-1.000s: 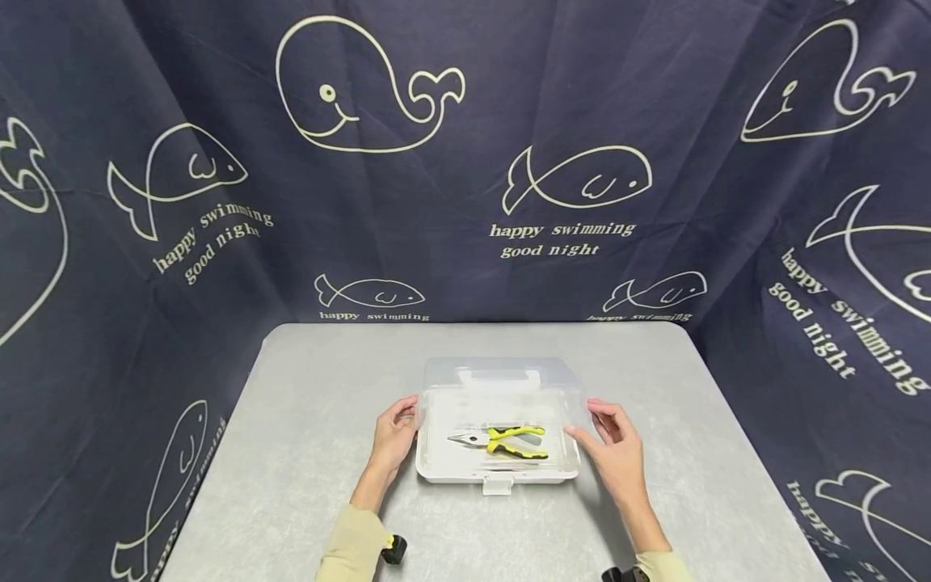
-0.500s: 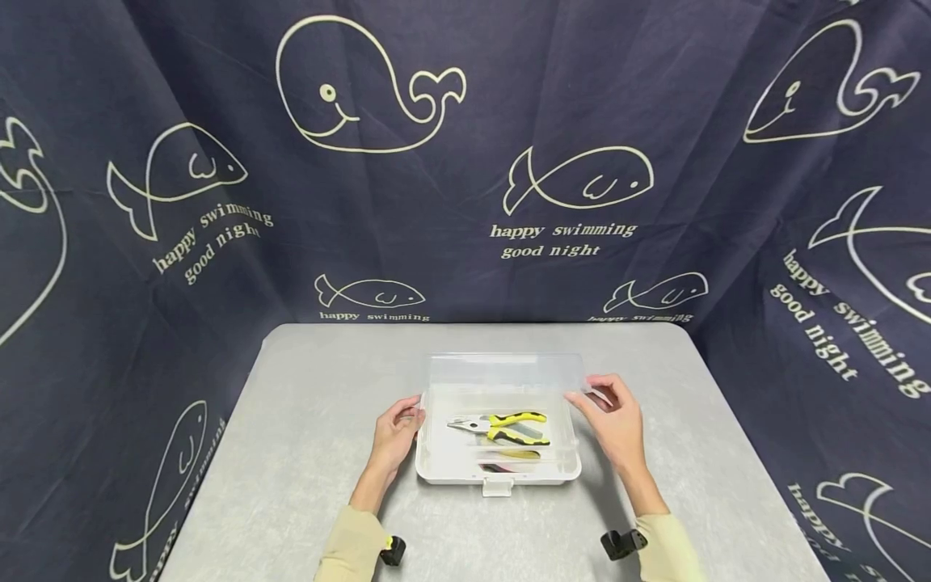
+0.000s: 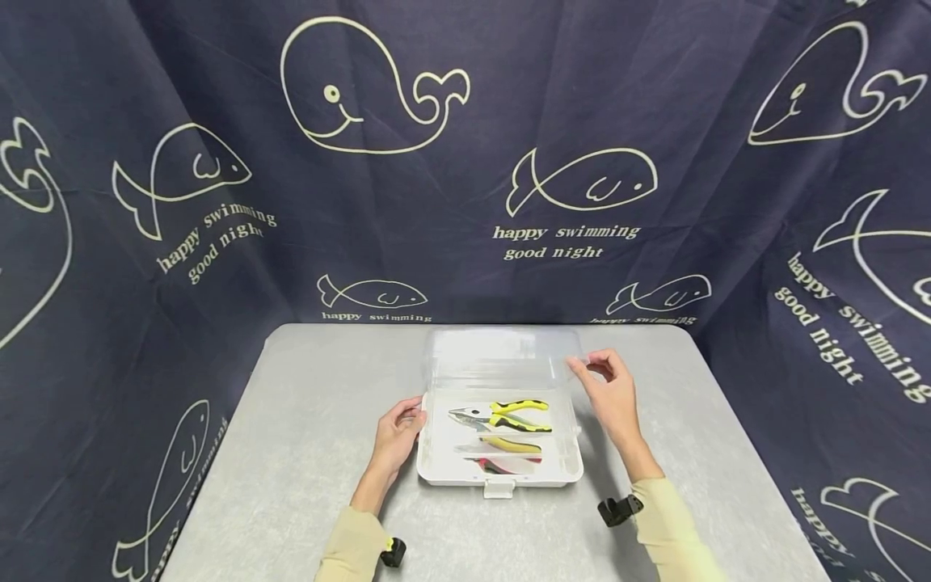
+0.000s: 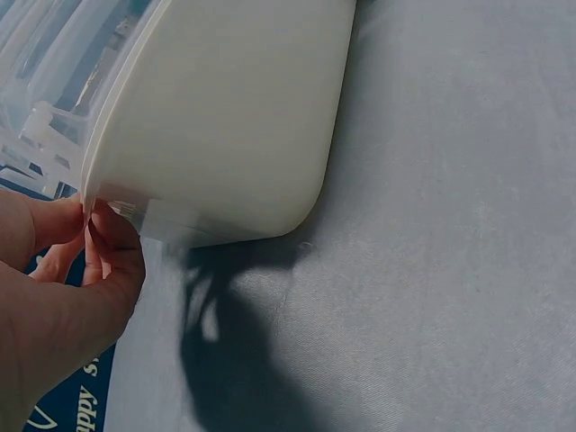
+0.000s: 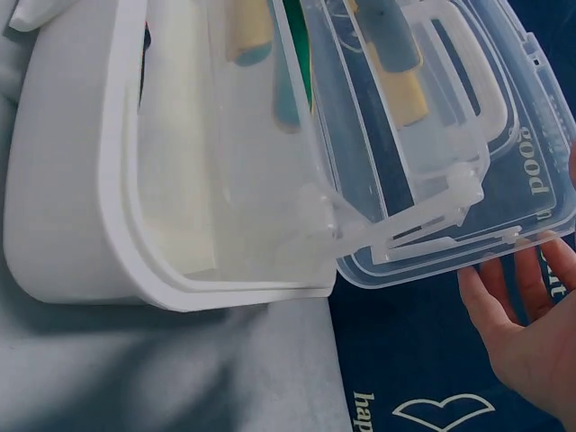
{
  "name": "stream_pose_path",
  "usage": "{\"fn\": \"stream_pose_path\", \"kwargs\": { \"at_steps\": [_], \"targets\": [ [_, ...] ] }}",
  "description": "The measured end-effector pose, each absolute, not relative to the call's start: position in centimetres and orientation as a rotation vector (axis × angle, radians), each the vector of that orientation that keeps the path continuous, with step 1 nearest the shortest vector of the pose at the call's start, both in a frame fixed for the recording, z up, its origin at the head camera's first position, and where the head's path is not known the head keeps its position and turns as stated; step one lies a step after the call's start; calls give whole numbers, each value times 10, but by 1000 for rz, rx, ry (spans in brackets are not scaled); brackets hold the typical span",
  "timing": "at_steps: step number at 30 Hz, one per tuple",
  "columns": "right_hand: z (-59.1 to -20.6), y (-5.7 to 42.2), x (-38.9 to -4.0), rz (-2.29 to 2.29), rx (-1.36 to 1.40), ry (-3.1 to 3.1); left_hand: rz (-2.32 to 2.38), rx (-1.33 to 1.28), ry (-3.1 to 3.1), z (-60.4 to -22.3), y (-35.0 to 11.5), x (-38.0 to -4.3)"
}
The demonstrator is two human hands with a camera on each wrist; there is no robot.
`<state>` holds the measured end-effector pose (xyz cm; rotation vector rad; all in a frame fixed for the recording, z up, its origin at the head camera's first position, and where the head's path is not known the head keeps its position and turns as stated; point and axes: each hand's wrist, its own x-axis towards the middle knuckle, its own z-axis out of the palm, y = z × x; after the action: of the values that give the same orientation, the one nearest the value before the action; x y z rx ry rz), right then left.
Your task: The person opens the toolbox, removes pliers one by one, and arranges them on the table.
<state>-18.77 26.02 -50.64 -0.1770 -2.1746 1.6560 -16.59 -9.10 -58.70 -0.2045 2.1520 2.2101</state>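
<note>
A white plastic toolbox stands on the table with its clear lid swung up and back. My left hand pinches the rim at the box's left side, thumb above and fingers beneath, as the left wrist view shows. My right hand holds the lid's right edge between thumb and fingers. Pliers with yellow and black handles lie toward the back of the box. In front of them show a yellow handle and a red and black handle, partly veiled by clear plastic.
The grey table extends around the box on all sides. A dark blue curtain printed with whales and fish hangs behind and beside it. The box's white latch juts from the front. A clear hinge arm links lid and inner tray.
My right hand has moved up and away with the lid, which now leans further back. The pliers have shifted backward, uncovering the yellow and red handles. My left hand has stayed at the rim.
</note>
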Motion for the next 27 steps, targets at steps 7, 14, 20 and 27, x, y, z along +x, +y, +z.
{"fn": "stream_pose_path", "kwargs": {
  "at_steps": [7,14,20,27],
  "targets": [
    [-489,254,-201,1588,-131,-2192,2198,-211,2158,-585,-92,-165],
    [-474,255,-214,1841,-165,-2137,2192,-215,2180,-588,-89,-166],
    [-497,266,-238,1915,-219,-2151,2198,-211,2177,-589,-89,-168],
    [-505,274,-254,1866,-93,-2272,2204,-218,2194,-586,-89,-164]
  ]
}}
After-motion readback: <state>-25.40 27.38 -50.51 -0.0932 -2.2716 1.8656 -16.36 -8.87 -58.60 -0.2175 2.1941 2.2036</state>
